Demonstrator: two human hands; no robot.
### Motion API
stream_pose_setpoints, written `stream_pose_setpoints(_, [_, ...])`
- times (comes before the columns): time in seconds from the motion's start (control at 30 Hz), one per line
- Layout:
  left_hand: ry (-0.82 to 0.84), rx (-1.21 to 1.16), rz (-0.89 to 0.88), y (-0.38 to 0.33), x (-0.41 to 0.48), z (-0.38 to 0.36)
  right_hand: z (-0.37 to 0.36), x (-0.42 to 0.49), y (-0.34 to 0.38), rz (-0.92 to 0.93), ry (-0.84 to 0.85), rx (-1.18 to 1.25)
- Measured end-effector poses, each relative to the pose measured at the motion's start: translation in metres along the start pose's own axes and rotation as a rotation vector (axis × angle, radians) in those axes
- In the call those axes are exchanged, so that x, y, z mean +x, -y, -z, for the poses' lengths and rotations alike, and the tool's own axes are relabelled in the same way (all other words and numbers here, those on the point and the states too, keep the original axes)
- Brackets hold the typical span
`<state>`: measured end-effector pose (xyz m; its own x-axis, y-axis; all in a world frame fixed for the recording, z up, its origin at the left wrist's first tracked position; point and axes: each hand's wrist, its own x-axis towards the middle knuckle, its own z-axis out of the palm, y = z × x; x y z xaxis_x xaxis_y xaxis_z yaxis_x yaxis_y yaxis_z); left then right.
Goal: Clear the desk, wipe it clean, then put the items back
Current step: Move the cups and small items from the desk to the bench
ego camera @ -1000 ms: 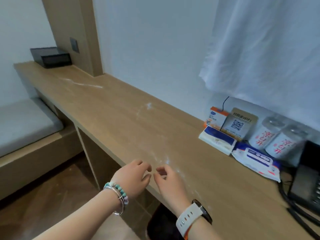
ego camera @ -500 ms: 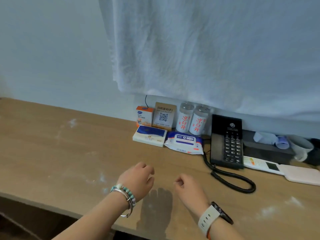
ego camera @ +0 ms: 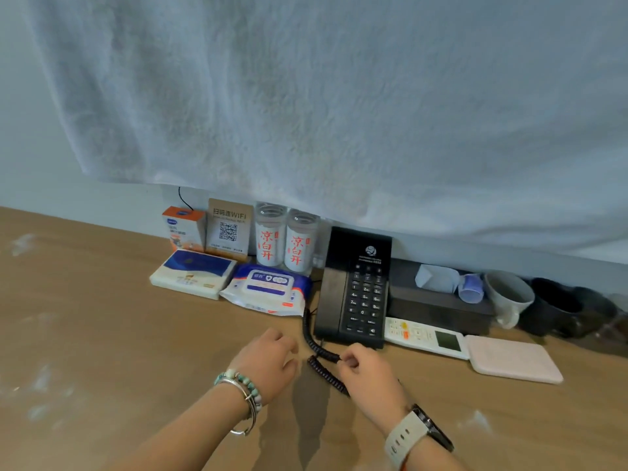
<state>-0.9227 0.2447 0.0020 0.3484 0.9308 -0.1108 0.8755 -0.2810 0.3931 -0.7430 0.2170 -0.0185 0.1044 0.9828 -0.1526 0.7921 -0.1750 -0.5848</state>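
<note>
Nothing cleared: black keypad telephone (ego camera: 360,287) sits at rear edge of dusty wooden desk (ego camera: 102,334); left hand (ego camera: 268,362) loosely curled, empty; right hand (ego camera: 370,375) over black coiled cord (ego camera: 324,373), grip indeterminate.

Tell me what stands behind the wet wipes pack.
Two clear bottles with red characters stand upright, side by side, behind the wet wipes pack, close to the wall. Anything between the bottles and the wall is covered by them.

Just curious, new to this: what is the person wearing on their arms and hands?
No sleeves show. By the left hand, a turquoise bead bracelet and silver bangles; by the right hand, a dark watch on a pale perforated strap.
</note>
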Motion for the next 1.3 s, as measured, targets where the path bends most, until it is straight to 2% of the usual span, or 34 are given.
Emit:
stream_pose_setpoints(0.33, [0.017, -0.004, -0.191, -0.065, 0.059, -0.03, 0.033, 0.015, -0.058, -0.104, -0.057, 0.075])
stream_pose_setpoints(0.63, [-0.028, -0.015, -0.274, -0.131, 0.096, -0.047, 0.072, 0.016, -0.118, -0.202, -0.171, 0.158])
stream_pose_setpoints(0.9, [-0.145, -0.064, -0.173, -0.208, 0.132, -0.071, 0.141, 0.029, -0.178, -0.157, -0.242, 0.152])
stream_pose_setpoints(1.03, [-0.226, 0.0, -0.177, -0.243, 0.152, -0.076, 0.16, 0.044, -0.195, -0.101, -0.275, 0.186])
stream_pose_setpoints(1.1, [-0.187, 0.114, -0.187, -0.259, 0.163, -0.076, 0.164, 0.049, -0.201, -0.091, -0.267, 0.212])
stream_pose_setpoints(1.3, [0.104, 0.387, -0.153, -0.277, 0.198, -0.083, 0.169, 0.053, -0.216, -0.109, -0.227, 0.242])
